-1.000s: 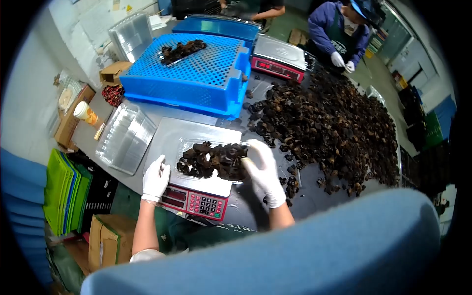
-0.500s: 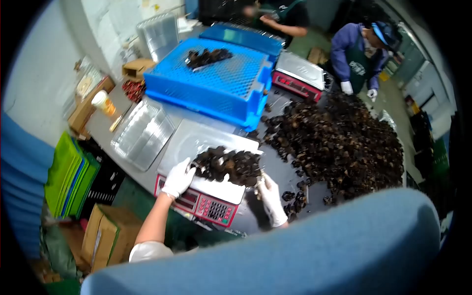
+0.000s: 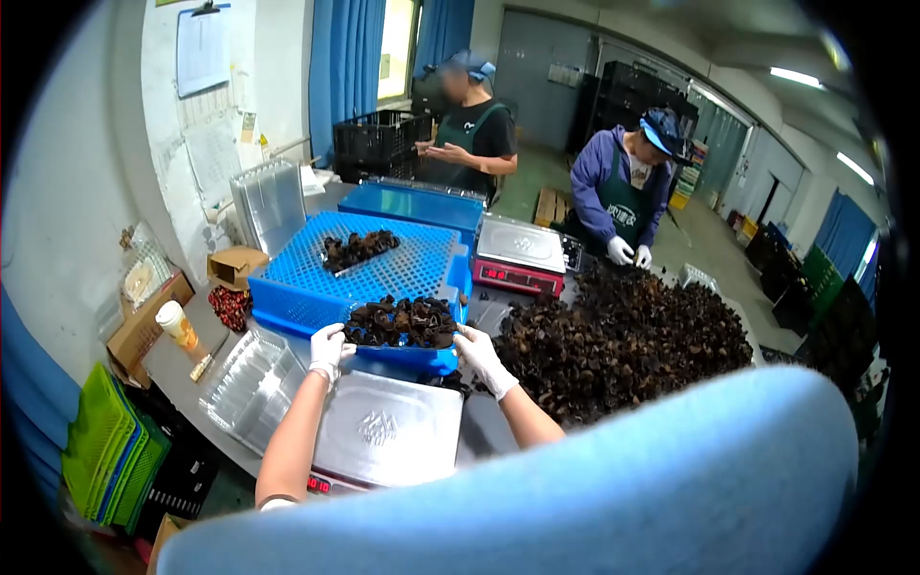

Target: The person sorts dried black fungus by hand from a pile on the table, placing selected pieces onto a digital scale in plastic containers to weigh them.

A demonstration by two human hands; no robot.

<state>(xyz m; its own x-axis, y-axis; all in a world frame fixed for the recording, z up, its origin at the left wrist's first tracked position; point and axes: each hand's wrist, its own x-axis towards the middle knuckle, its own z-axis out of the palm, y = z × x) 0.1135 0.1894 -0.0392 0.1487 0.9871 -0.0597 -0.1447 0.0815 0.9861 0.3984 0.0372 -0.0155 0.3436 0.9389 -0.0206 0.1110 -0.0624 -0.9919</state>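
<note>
Between my hands is a clear plastic tray of dark, curled pieces that look like wood ear mushrooms (image 3: 401, 323). My left hand (image 3: 329, 349), in a white glove, grips its left end, and my white-gloved right hand (image 3: 484, 359) grips the right end. The tray is held at the near edge of an upturned blue plastic crate (image 3: 287, 305); whether it touches the crate I cannot tell. Farther back on the crate sits another filled tray (image 3: 358, 251). Just below my hands, the scale (image 3: 388, 426) has a bare metal plate.
A large heap of the dark mushrooms (image 3: 623, 335) covers the table's right side. Empty clear trays (image 3: 251, 388) lie at left, near a paper cup (image 3: 178, 327). A second scale (image 3: 520, 249) stands behind. Two people work beyond the table; a blue blurred shape (image 3: 575, 479) blocks the bottom.
The filled tray has come up off the near scale and moved forward to the blue crate, with both hands holding it. My view has tilted up, showing more of the room.
</note>
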